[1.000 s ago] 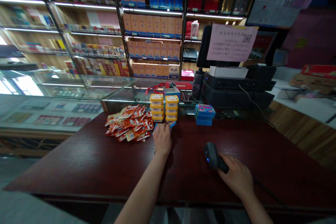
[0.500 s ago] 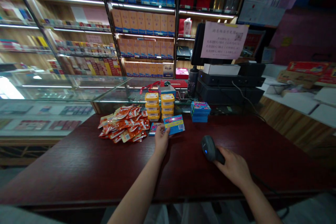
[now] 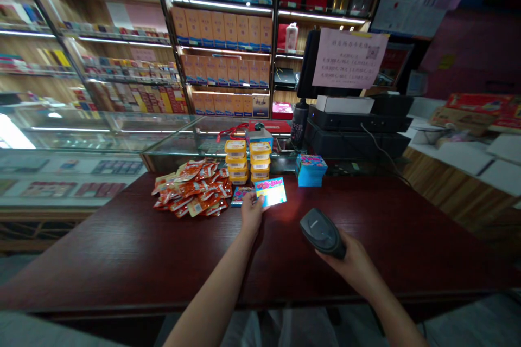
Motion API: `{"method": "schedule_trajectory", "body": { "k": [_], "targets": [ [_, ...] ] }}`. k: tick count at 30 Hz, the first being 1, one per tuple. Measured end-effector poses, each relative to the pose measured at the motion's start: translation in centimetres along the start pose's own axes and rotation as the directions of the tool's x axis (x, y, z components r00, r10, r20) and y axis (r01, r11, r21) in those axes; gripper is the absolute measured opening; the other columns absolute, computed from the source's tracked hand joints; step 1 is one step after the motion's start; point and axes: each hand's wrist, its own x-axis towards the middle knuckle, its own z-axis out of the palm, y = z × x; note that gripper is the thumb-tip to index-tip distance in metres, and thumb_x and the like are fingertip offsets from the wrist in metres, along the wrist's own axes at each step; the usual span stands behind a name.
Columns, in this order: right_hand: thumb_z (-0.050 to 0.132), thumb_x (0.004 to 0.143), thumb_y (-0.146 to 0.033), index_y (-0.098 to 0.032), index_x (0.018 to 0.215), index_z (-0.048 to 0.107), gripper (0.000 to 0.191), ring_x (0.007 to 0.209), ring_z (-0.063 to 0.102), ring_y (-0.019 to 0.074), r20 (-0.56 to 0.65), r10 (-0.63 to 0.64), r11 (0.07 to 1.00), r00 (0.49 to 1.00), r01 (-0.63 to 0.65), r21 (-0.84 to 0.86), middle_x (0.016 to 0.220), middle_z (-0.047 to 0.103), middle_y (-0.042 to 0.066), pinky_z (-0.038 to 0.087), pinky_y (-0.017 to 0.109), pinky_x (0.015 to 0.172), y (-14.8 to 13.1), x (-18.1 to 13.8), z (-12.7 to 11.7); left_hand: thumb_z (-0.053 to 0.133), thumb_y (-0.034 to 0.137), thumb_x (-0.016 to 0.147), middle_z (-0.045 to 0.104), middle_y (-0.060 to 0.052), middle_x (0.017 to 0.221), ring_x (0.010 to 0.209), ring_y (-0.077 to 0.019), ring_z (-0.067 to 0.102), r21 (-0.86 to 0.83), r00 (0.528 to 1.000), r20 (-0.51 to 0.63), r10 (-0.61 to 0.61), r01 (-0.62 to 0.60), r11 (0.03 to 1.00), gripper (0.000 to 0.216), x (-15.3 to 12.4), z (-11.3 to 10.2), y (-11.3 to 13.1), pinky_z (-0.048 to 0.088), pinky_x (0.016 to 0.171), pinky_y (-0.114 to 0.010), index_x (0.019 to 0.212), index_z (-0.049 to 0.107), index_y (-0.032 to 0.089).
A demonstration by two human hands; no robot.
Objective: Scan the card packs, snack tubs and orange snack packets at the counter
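Note:
My left hand [image 3: 251, 211] pinches the near left corner of a flat blue-and-pink packet [image 3: 272, 191], whose face is brightly lit. Under and behind that hand, another blue packet [image 3: 241, 196] lies on the dark red-brown table. My right hand [image 3: 350, 260] grips a black barcode scanner [image 3: 322, 232] with its head pointed toward the lit packet. Left of my left hand is a heap of orange-red snack sachets [image 3: 195, 187]. Yellow-lidded tubs [image 3: 236, 162] stand in two stacks just behind the packets. Farther right sits a stack of similar blue packets [image 3: 311, 169].
A glass display counter [image 3: 171, 138] borders the table's far side. At the back right stand a monitor with a paper sign [image 3: 348, 59] and a black cash-drawer unit [image 3: 358, 138]. Shelves of boxed goods [image 3: 228, 30] line the wall. White boxes [image 3: 459, 157] lie at right.
My right hand has turned the scanner toward the packet and shifted it slightly left. Bright light now falls on the packet in my left hand, which stays nearly in place.

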Motion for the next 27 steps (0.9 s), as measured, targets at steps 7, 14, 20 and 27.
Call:
{"method": "schedule_trajectory", "body": {
  "k": [7, 14, 20, 27],
  "targets": [
    [0.066, 0.075, -0.035, -0.016, 0.108, 0.064, 0.039, 0.099, 0.066, 0.0273, 0.043, -0.021, 0.999, 0.999, 0.019, 0.046, 0.108, 0.071, 0.013, 0.050, 0.040, 0.089, -0.6, -0.1, 0.1, 0.072, 0.043, 0.064, 0.062, -0.002, 0.087, 0.079, -0.0172, 0.063, 0.014, 1.000, 0.001, -0.003, 0.003, 1.000, 0.041, 0.2, -0.1, -0.2, 0.057, 0.066, -0.035, 0.086, 0.050, 0.017],
    [0.066, 0.073, -0.039, -0.020, 0.106, 0.064, 0.038, 0.089, 0.068, 0.0265, 0.029, 0.030, 0.978, 0.999, -0.024, -0.206, 0.099, 0.073, 0.009, 0.051, 0.035, 0.077, -0.1, -0.3, -0.7, 0.071, 0.044, 0.065, 0.063, -0.001, 0.084, 0.076, -0.0169, 0.065, -0.006, 1.000, 0.013, -0.022, 0.022, 1.000, 0.040, 0.1, 0.1, 0.1, 0.057, 0.066, -0.035, 0.085, 0.049, 0.017],
    [0.061, 0.074, -0.026, -0.027, 0.103, 0.063, 0.030, 0.077, 0.069, 0.0254, -0.030, 0.021, 0.766, 0.999, -0.035, -0.641, 0.088, 0.074, 0.003, 0.045, 0.032, 0.064, 0.8, 0.0, -1.6, 0.070, 0.048, 0.067, 0.066, -0.003, 0.088, 0.079, -0.0185, 0.067, -0.047, 0.997, 0.035, -0.064, 0.065, 0.997, 0.046, 0.1, 0.1, 0.5, 0.059, 0.067, -0.038, 0.091, 0.043, 0.020],
    [0.055, 0.077, -0.018, -0.022, 0.112, 0.058, 0.035, 0.087, 0.066, 0.0228, -0.097, -0.184, 0.688, 0.978, 0.058, -0.723, 0.097, 0.070, 0.006, 0.046, 0.033, 0.076, 4.1, 0.2, -0.5, 0.075, 0.046, 0.062, 0.067, -0.004, 0.093, 0.081, -0.0190, 0.068, -0.044, 0.993, 0.073, -0.095, 0.098, 0.994, 0.055, -0.4, 0.3, 1.3, 0.058, 0.072, -0.040, 0.097, 0.042, 0.020]
  ]
}}
